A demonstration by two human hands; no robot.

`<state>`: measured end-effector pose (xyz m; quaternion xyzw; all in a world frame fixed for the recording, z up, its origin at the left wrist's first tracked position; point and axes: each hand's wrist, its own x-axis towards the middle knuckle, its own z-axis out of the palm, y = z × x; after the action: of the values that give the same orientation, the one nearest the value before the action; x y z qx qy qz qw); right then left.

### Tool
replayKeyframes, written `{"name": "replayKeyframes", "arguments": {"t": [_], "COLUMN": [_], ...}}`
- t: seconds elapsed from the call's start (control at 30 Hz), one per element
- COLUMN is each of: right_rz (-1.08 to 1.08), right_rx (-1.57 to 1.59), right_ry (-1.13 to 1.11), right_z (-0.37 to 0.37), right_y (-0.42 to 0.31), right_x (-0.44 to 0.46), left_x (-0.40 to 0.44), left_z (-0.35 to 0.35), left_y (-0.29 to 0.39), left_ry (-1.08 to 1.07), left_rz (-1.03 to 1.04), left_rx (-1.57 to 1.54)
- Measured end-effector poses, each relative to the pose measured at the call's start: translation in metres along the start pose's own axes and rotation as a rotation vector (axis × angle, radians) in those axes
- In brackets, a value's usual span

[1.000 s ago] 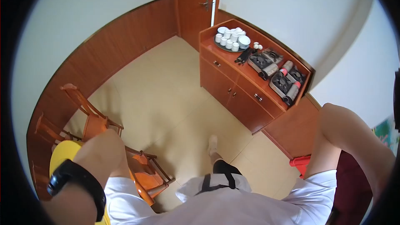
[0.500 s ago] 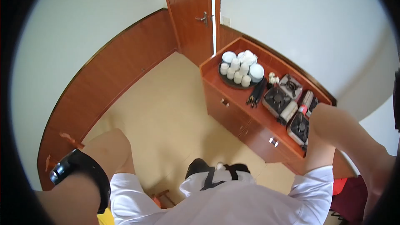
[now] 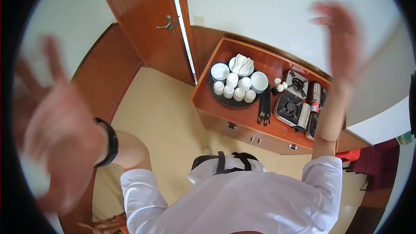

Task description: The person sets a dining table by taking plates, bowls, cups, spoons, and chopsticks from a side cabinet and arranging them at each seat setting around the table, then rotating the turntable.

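My left hand (image 3: pixel 63 143) is raised at the left of the view, blurred, its fingers spread and holding nothing; a black watch band (image 3: pixel 112 143) circles the wrist. Raised before the white wall, my right hand (image 3: pixel 342 43) is also blurred, its fingers apart and nothing visible in them. Below and left of it stands a wooden sideboard (image 3: pixel 203 97). On that, a round dark tray (image 3: pixel 225 102) carries white cups (image 3: pixel 228 91), white bowls (image 3: pixel 220 71) and white spoons (image 3: pixel 242 64). Black chopsticks (image 3: pixel 264 108) lie beside the tray. Neither hand touches these things.
Portable gas stoves (image 3: pixel 289 108) and a gas canister (image 3: pixel 315 95) sit on the sideboard's right part, near white flower-like pieces (image 3: pixel 281 85). A wooden door (image 3: pixel 143 21) is slightly ajar. A red stool (image 3: pixel 349 155) and dark red chair (image 3: pixel 377 164) are at right.
Both hands have swung up into view, the left at the left side and the right before the wall. The view has shifted, so the door and sideboard appear farther left.
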<state>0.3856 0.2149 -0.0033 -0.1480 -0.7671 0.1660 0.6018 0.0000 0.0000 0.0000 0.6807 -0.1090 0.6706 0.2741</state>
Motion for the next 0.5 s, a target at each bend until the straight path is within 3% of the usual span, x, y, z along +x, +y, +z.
{"name": "replayKeyframes", "arguments": {"t": [0.03, 0.07, 0.1, 0.13, 0.17, 0.2, 0.23, 0.27, 0.37, 0.5], "right_rz": [0.302, 0.597, 0.722, 0.925, 1.345, 1.062, 1.234, 1.237, 1.619, 1.734], "right_rx": [-0.296, -0.374, -0.470, -0.524, -0.492, -0.695, -0.668, -0.724, -0.716, -0.703], "right_ry": [0.072, 0.024, -0.043, -0.044, -0.022, -0.096, -0.070, -0.098, -0.210, -0.198], "right_z": [0.017, 0.022, 0.018, 0.018, 0.028, 0.025, 0.042, 0.051, 0.069, 0.086], "right_y": [0.055, 0.119, 0.199, 0.261, 0.301, 0.369, 0.374, 0.403, 0.436, 0.446], "right_x": [-0.018, -0.031, -0.065, -0.104, -0.127, -0.186, -0.194, -0.217, -0.223, -0.223], "left_x": [0.039, 0.023, 0.000, -0.027, -0.075, -0.125, -0.183, -0.248, -0.293, -0.299], "left_z": [-0.086, -0.121, -0.162, -0.185, -0.198, -0.210, -0.217, -0.226, -0.187, -0.152], "left_y": [-0.108, -0.128, -0.149, -0.181, -0.208, -0.238, -0.261, -0.278, -0.292, -0.351], "left_ry": [-0.007, 0.098, 0.085, 0.108, 0.301, 0.405, 0.543, 0.539, 0.667, 0.541], "left_rz": [-0.001, -0.176, -0.376, -0.520, -0.702, -0.819, -1.035, -1.161, -1.596, -1.569], "left_rx": [-0.023, -0.053, 0.023, -0.107, -0.140, -0.109, -0.012, 0.153, 0.180, 0.103]}}
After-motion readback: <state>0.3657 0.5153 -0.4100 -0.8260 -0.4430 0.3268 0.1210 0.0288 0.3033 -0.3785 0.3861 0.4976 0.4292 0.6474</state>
